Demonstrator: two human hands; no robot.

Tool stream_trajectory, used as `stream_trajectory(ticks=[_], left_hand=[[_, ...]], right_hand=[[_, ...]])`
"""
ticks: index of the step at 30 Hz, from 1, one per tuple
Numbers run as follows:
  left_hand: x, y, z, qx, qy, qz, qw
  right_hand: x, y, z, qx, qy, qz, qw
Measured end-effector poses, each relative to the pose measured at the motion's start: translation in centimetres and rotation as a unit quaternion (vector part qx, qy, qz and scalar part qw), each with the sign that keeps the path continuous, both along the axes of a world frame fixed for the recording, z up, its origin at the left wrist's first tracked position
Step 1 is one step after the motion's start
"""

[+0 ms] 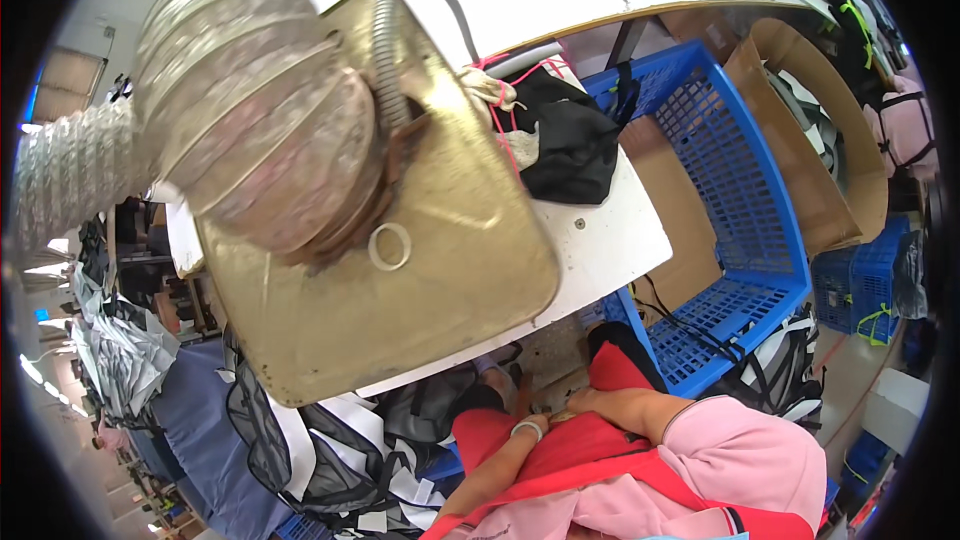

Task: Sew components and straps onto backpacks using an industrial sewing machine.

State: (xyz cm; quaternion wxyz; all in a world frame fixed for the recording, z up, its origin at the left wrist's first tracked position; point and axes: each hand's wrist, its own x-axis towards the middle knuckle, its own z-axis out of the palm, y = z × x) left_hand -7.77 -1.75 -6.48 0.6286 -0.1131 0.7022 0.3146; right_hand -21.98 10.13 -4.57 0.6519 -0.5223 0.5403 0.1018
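My left hand (541, 424), below a white bracelet on the wrist, lies low over the red apron (590, 450) in my lap. Close beside it is my right hand (579, 402), reached by a bent arm from a pink sleeve. Both are small and partly hidden, so their fingers and anything in them cannot be made out. Nearest to them, to the left, lie black mesh and white fabric pieces (335, 450). Above my lap stretches a white table (640, 230), with a black cloth (572, 140) and pink cord on it.
A large brass-coloured metal hood (470, 270) with a crinkled foil duct (250, 110) and a grey hose (385, 35) covers the left. A white ring (390, 246) shows on the hood. At right stand a blue plastic basket (765, 180) and a cardboard box (850, 180).
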Motion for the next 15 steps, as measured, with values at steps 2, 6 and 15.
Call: stream_trajectory(ticks=[2, 6, 15], left_hand=[[-0.5, -1.1, 0.0, 0.020, 0.051, 0.047, 0.997], [-2.3, -2.7, -2.0, 0.013, 0.107, -0.019, 0.994], [-3.9, -1.5, -7.0, -0.041, 0.203, 0.253, 0.945]], right_hand=[[0.0, -0.6, -0.9, 0.004, 0.004, -0.012, 1.000], [-0.3, -1.5, -3.1, 0.008, 0.018, 0.026, 0.999], [0.6, -3.6, -7.9, -0.013, 0.053, 0.051, 0.997]])
